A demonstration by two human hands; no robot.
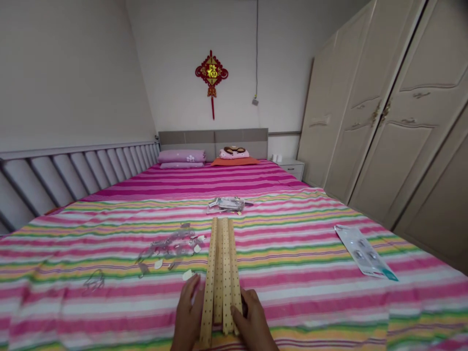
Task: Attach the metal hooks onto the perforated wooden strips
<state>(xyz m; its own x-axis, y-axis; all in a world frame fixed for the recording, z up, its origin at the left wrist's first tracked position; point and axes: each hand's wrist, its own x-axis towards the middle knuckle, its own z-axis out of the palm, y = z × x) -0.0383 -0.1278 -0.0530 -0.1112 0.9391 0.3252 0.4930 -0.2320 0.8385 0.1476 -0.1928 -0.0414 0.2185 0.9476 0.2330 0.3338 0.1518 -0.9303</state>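
Several long, pale wooden strips [227,263] with rows of small dark holes lie lengthwise before me on the striped sheet. They sit side by side, with a gap showing between some of them. My left hand [187,309] is beside the left strip, its fingers stretched forward and not wrapped round it. My right hand [253,317] has its thumb on top of the right-hand strips and its fingers at their outer side. Left of the strips are scattered small clear plastic bags [166,248] with metal bits, and a white paper scrap [188,275].
Beyond the strips lies a clear plastic packet [226,204]. A blister pack [363,251] with round pieces is at the right, and thin wire-like pieces [95,279] at the left. A slatted rail [84,170] borders the bed; wardrobes [398,146] stand right.
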